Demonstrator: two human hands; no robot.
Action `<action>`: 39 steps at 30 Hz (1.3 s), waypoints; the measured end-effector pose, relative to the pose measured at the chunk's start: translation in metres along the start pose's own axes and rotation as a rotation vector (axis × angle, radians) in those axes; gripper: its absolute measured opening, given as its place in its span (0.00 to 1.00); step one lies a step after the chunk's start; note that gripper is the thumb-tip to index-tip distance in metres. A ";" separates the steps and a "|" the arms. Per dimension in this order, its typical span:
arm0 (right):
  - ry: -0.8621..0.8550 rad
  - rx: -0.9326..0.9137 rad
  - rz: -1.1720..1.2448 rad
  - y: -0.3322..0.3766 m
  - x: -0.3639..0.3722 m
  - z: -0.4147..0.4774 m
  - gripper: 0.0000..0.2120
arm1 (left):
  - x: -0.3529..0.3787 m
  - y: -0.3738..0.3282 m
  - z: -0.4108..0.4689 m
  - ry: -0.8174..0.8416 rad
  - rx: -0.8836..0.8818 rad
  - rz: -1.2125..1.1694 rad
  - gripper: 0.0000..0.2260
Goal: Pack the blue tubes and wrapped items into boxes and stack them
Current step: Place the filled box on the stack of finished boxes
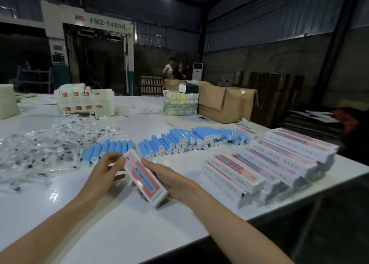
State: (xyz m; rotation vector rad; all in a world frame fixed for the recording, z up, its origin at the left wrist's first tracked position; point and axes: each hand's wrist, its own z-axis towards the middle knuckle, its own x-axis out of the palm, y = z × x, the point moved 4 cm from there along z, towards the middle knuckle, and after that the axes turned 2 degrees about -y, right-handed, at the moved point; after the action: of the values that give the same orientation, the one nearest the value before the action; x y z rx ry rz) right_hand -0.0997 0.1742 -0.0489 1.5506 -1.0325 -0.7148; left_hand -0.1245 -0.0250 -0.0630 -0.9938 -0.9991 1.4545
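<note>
The left grip [105,170] is pinching the far end of a long pink-and-white cardboard box [143,178]; the right grip [166,176] is curling around its right side.

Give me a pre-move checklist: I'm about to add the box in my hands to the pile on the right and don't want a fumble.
1. Grip on the box: ok. The left hand holds its far end and the right hand holds its right side.
2. Far end flap closed: cannot tell, the left fingers cover it.
3. Tube and wrapped item inside: cannot tell, the box is opaque.
4. Path to the stack of boxes: ok, bare table lies between.
5. Stack squared up: not ok, its boxes lie staggered and overlapping.
6. Blue tubes left for the next box: ok, rows lie behind.
</note>
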 end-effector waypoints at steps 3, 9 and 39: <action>-0.069 -0.054 -0.162 0.011 0.000 -0.009 0.26 | 0.005 -0.004 -0.005 0.016 0.036 0.103 0.20; -0.386 -0.217 -0.691 0.060 -0.027 -0.057 0.18 | 0.001 -0.012 -0.011 0.036 0.181 0.281 0.17; -1.055 -0.060 -1.876 0.074 -0.133 -0.148 0.26 | 0.004 -0.015 -0.018 0.164 0.340 0.607 0.12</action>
State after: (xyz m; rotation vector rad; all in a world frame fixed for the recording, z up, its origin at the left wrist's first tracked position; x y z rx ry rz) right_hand -0.0483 0.3571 0.0461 1.7349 0.2366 -2.9523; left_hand -0.1035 -0.0181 -0.0540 -1.1918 -0.3121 1.9167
